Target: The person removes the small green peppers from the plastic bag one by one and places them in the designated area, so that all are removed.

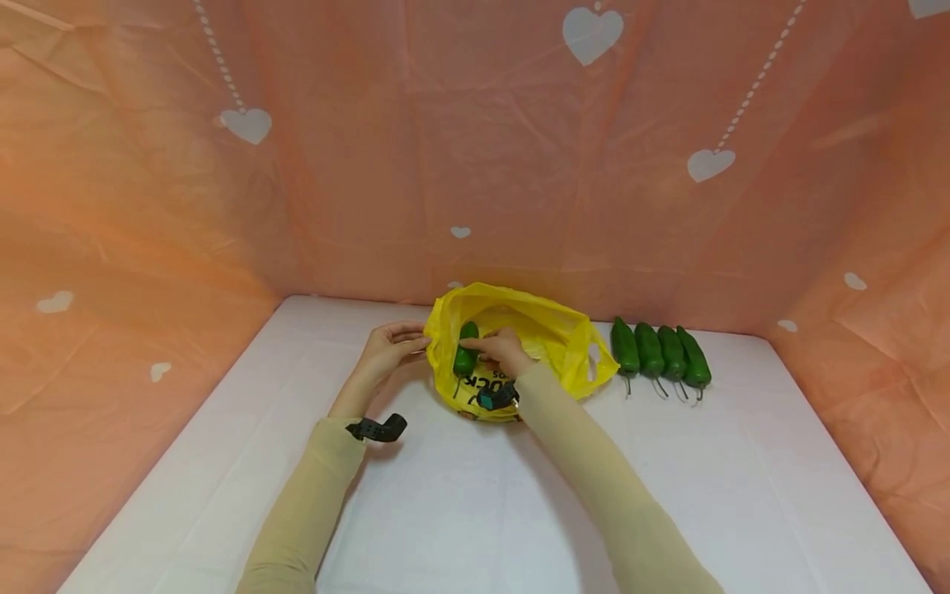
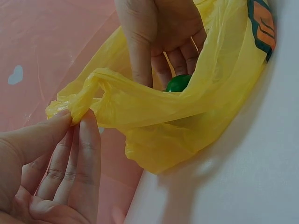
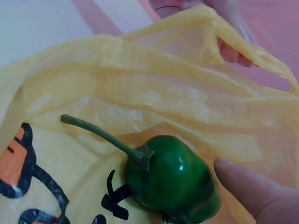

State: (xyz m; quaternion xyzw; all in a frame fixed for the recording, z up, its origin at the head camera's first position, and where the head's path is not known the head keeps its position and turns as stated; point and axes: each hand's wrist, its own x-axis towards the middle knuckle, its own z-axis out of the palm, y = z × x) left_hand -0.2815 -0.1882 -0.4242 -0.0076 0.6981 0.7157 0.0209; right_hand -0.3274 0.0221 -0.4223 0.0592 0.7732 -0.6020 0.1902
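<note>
A yellow plastic bag [image 1: 512,299] with dark lettering lies with its mouth open at the back middle of the table. My left hand [image 1: 389,351] pinches the bag's left rim between thumb and fingers, as the left wrist view shows. My right hand [image 1: 505,351] reaches inside the mouth and holds a green pepper [image 3: 163,172] there. The pepper's curved stem [image 3: 100,133] points away from the hand. In the right wrist view the thumb [image 3: 247,184] lies along its side; most of the other fingers are hidden there.
Several green peppers [image 1: 651,351] lie in a row right of the bag, stems toward me. A white cloth covers the table [image 1: 460,511]. Orange fabric walls [image 1: 356,190] with white hearts rise behind and on both sides.
</note>
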